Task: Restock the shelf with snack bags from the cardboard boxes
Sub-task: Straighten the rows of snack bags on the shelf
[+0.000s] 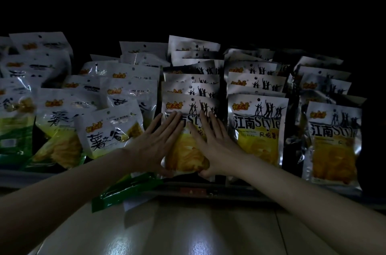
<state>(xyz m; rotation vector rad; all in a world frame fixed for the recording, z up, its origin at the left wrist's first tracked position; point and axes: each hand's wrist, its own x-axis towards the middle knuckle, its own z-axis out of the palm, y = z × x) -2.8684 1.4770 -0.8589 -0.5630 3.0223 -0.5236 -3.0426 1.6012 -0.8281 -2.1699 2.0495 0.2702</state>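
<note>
left hand (160,139): fingers straight, pressing front snack bag (186,150)
right hand (213,144): likewise flat; thumb maybe tucked under the bottom edge, too dim
location: middle row, at shelf lip (229,192)
step: push evenly, keep it upright

The scene is very dim, and the upper third falls to pure black. Weak light from the near side catches the silvery foil snack bags (258,121), which glint white, and leaves soft glare patches on the glossy pale floor (200,233). Edges darken and bow slightly; detail is soft.
</note>
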